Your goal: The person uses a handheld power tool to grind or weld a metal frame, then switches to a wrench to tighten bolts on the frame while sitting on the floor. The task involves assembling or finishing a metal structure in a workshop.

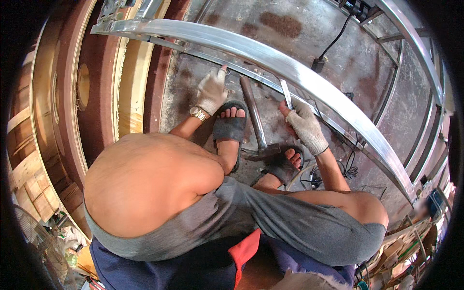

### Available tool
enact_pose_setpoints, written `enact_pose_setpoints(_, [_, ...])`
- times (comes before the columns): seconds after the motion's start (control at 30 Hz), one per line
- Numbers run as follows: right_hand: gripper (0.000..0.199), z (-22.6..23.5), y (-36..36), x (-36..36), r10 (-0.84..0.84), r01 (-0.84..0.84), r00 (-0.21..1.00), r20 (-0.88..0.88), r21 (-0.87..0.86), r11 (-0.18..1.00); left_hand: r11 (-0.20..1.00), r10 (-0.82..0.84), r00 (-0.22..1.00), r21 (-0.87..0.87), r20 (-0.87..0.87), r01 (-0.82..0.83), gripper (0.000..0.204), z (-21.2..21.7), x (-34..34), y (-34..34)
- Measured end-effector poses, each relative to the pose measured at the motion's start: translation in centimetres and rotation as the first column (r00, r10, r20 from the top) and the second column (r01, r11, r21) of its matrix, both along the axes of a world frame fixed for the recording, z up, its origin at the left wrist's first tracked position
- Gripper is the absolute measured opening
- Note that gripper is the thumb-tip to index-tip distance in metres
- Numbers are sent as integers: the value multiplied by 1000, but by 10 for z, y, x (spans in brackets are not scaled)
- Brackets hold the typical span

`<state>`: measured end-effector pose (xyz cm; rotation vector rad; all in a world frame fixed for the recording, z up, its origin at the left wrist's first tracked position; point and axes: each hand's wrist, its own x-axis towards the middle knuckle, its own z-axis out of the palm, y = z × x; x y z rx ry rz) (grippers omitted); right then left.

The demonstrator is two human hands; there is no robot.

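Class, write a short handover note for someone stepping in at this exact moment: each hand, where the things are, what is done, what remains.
Left hand, gloved, rests open against the lower metal rail.
Right hand, gloved, grips a thin flat metal strip at that rail.
Hammer lies on the floor between the sandalled feet, untouched.
Wide curved steel bar spans above the hands.
Done: strip held at the rail. Left: cannot be judged; the contact point is too small to see.

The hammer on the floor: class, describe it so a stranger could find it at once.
Start at the long shiny metal frame that curves across the concrete floor. Just below it, between the two gloved hands, left and right, lies the hammer, its head between two sandalled feet. Unlike the bright flat strip held by the right hand, it is dark with a round handle.
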<state>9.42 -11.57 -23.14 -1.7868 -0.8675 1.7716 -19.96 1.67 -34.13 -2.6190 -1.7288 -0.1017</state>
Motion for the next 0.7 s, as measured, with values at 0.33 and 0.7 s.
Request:
enact_pose_setpoints(0.33, [43, -5, -17, 6, 12, -13, 1000, 3, 159, 987, 986, -107, 989, -116, 103, 119, 42, 13, 9, 20])
enact_pose_setpoints(0.7, [36, -49, -33, 11, -186, 145, 960, 210, 197, 970, 584, 354, 403, -536, 844, 610, 40, 179, 163, 87])
